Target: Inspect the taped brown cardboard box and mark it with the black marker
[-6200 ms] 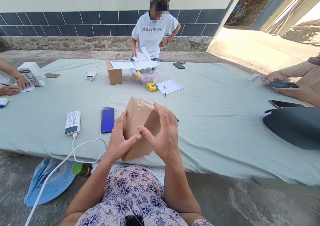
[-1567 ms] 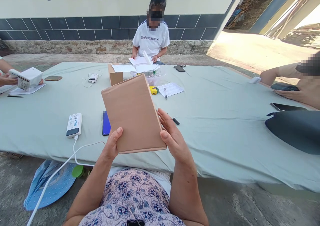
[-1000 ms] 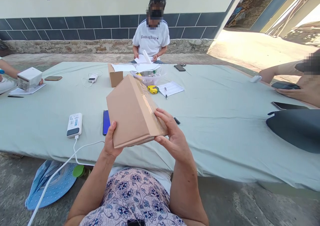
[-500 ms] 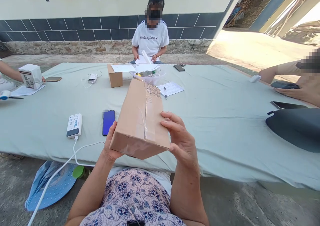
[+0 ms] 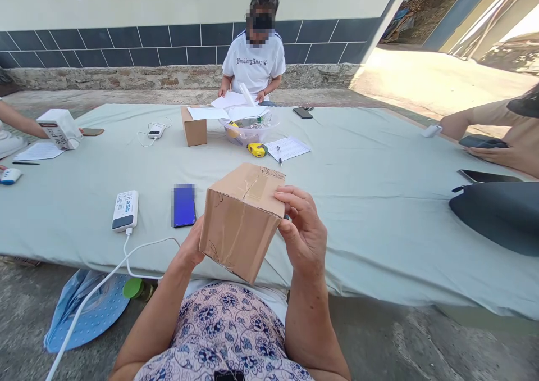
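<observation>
Tipped end-on since the earlier frame, the cardboard box (image 5: 236,219) shows its taped end more fully: left grip (image 5: 192,244) holding its left side, box between both grips, right grip (image 5: 284,208) grasping its upper right corner.

Cloth-covered table (image 5: 379,240), pale green. Beyond left hand (image 5: 194,244): blue-screened phone (image 5: 184,205). Left of same hand: white power bank (image 5: 125,209). Beyond right hand (image 5: 304,232), slightly left: yellow tape measure (image 5: 256,149), printed sheet (image 5: 292,147).
</observation>
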The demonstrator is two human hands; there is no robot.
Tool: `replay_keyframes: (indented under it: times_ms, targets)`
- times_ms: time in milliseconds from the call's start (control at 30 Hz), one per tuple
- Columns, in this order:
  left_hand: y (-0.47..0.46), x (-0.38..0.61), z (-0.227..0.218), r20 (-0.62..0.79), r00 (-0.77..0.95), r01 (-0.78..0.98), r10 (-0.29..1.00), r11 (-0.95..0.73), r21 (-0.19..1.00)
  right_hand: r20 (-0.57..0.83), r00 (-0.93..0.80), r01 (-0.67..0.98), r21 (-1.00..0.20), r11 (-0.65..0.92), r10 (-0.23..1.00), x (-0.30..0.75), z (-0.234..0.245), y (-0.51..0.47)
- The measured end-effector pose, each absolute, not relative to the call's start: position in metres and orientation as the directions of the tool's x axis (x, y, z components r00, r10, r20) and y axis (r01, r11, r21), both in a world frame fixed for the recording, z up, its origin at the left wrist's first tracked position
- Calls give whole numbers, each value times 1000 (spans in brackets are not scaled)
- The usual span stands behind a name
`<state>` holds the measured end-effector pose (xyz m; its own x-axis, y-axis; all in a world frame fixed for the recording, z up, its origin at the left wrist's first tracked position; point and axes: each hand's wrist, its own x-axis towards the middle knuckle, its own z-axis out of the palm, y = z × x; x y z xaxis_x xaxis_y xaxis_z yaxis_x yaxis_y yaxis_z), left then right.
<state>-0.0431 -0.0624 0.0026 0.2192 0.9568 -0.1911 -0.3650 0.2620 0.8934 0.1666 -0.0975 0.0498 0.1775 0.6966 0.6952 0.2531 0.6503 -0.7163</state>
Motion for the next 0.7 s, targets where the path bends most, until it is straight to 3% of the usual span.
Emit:
replay_keyframes:
  times_ms: [200,533,700]
  targets:
    - [-65,-42,8,-119,252,-324,960,199,925,664,224,352,-737,576,713,167,51,-95]
    - [-63,-46,2,-194,197,-414,961,261,872,556,321,369,-819,439,767,165,44,-87]
    - [-77,-48,22,77,101,-183,992,-58,981,580,292,420,-792,443,760,162,46,-86]
